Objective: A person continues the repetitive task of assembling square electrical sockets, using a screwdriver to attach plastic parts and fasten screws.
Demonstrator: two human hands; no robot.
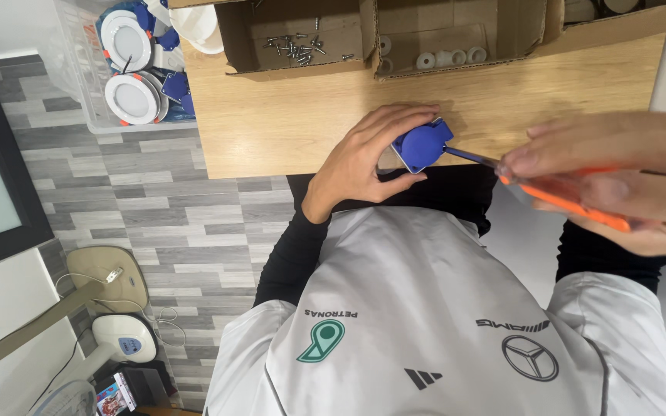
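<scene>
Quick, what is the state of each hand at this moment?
Left hand: closed around the blue socket part, holding it at the table edge.
Right hand: closed on the orange-handled screwdriver, tip at the blue part.

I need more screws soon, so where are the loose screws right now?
In the head view, the screws lie in the open cardboard box at the wooden table's far edge, top centre-left, beside the box of white rings.

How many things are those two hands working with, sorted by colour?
Blue: 1, the blue socket part, gripped by the left hand at the edge of the wooden table.
Orange: 1, the orange-handled screwdriver in the right hand, its tip at the blue part.
Total: 2
</scene>
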